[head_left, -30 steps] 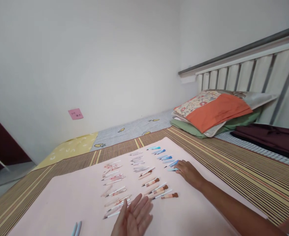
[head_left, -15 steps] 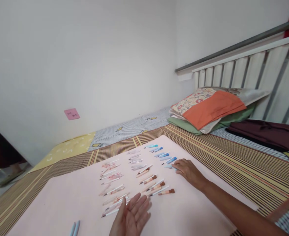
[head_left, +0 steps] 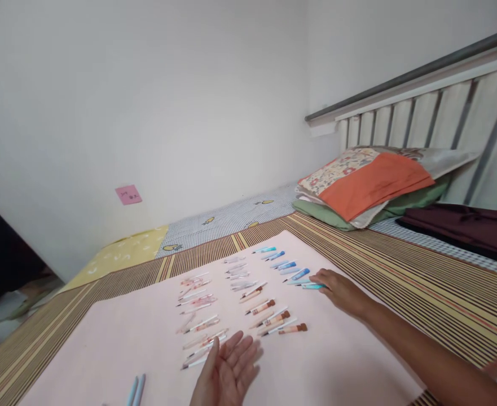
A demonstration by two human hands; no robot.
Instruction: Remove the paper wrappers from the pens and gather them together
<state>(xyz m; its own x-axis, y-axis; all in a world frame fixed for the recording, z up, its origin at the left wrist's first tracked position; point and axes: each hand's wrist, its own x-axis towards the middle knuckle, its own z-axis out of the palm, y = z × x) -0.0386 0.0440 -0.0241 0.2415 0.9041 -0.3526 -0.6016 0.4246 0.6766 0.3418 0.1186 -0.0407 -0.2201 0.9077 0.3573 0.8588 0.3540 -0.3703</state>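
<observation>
My left hand is open, palm up with fingers stretched, just in front of the pink-and-white pens and the brown-capped pens. My right hand lies low over the right side of the pink sheet. Its bent fingers are closed at the end of a teal-ended pen, and the fingertips are partly hidden. Blue-capped pens lie in a column just beyond that hand. A column of pale grey-lilac pens sits between the pink and blue ones.
Two light blue pens lie apart near the sheet's front edge. Under the sheet is a striped mat on a bed. Folded pillows and a dark folded cloth are at the right. A pink note is on the wall.
The teal end of the pen under my right hand now shows. My left hand stays open in about the same place. The view has shifted slightly.
</observation>
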